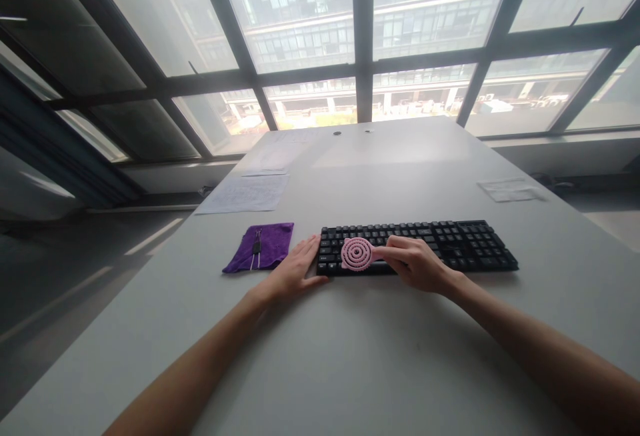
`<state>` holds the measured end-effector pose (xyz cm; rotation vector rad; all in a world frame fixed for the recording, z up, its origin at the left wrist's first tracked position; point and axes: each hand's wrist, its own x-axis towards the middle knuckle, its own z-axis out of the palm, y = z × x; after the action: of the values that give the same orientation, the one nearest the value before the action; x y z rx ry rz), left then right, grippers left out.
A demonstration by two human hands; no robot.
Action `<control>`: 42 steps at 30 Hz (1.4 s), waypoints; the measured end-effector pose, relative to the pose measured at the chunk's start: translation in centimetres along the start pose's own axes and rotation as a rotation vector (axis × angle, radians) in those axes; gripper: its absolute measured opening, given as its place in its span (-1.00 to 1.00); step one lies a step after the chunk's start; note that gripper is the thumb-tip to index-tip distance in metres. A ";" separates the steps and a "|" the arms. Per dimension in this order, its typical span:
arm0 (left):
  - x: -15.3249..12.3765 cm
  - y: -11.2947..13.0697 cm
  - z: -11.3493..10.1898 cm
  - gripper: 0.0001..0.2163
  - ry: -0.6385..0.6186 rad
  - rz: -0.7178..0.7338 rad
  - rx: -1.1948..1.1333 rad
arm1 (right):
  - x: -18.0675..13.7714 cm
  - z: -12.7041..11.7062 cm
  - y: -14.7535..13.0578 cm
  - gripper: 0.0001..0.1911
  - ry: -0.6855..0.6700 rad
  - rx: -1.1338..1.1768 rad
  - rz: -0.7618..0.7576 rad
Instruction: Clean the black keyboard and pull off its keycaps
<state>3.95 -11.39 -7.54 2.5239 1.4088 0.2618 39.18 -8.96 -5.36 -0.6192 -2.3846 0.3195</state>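
A black keyboard [470, 243] lies lengthwise across the white table in front of me. My left hand [295, 266] rests at its left end, fingers stretched out along the edge and thumb at the near corner. Over the keyboard's left-hand keys is a pink round-headed tool [357, 254] with concentric rings and small ear-like points. My right hand [413, 263] is closed on the tool's handle, which the fingers mostly hide. Whether the round head touches the keys, I cannot tell. Left of my left hand lies a purple cloth [277, 239], with a small black piece with thin pale prongs [257, 247] on it.
Sheets of paper [245, 194] lie along the table's left side. A flat pale packet [513, 190] is near the right edge. Two small round items, one dark [337, 133], sit at the far end, before large windows [310, 16].
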 end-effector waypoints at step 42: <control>0.1 0.2 -0.1 -0.12 0.008 -0.008 -0.015 | -3.3 -1.2 0.0 -0.66 0.125 0.014 0.172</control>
<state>4.12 -11.36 -7.36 2.5078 1.4141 0.2800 42.22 -10.59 -6.14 -0.8166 -2.2130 0.3606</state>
